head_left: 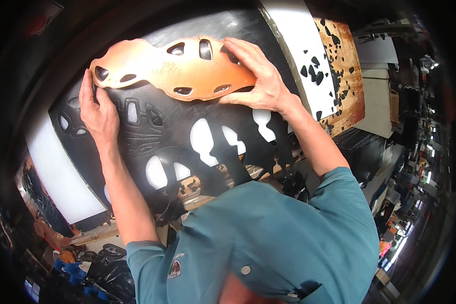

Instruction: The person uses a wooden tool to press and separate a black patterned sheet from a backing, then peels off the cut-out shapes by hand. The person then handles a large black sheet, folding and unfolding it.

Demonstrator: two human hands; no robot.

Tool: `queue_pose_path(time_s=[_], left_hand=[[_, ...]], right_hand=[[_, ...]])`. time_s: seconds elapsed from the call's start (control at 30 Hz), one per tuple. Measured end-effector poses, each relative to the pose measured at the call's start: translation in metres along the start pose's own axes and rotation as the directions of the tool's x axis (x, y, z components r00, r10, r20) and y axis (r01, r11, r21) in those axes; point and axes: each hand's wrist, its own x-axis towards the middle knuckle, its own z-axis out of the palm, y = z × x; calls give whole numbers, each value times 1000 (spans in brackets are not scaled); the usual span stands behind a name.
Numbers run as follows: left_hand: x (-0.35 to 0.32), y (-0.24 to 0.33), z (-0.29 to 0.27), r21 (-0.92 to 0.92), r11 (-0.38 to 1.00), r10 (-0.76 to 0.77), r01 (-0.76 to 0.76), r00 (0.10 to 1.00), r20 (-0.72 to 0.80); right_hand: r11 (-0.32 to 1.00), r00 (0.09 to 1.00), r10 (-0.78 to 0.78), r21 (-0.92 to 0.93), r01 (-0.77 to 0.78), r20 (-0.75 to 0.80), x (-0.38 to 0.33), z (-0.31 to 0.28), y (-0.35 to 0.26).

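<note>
The orange template (172, 68), a long wavy-edged plate with oval cut-outs, lay flat on the black sheet (187, 121), near the sheet's far edge. The left hand (99, 111) rested on the sheet at the template's left end, fingers together and stretched up so that their tips met the template's rim there. The right hand (256, 78) pressed down on the template's right end, fingers spread, the fingertips lying over the cut-outs near that end and the thumb along the template's near edge.

The sheet covered most of the white table (61, 177). Its near half was full of cut-out holes through which the white showed, and near its left edge traced shapes and smaller holes stood close to the left hand. Beyond the sheet's right edge a strip of white table lay bare, and black scraps (314, 68) were scattered there and on the brown board (347, 61) along the table's right edge.
</note>
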Motion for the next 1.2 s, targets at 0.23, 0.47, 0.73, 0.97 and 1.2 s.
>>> queue_pose_path(time_s=[0.23,0.47,0.73,0.97,1.2], left_hand=[[0,-8,-3,27,1000,-15,14,999,47],[6,-9,-1,-112,992,58,-60,998,-19],[1,-11,-9,-60,998,35,-36,999,-13],[2,-15,-7,-53,996,73,-73,997,-2],[-37,14,-46,-255,966,-13,43,993,117]], right_hand=[[997,999,-39,-72,38,-8,-6,3,3],[991,995,54,-117,-63,-78,-15,6,-7],[988,992,118,-98,-121,-34,-11,4,-10],[994,996,72,-78,-76,-48,-10,1,-8],[986,971,153,-41,-163,-182,-39,-12,-6]])
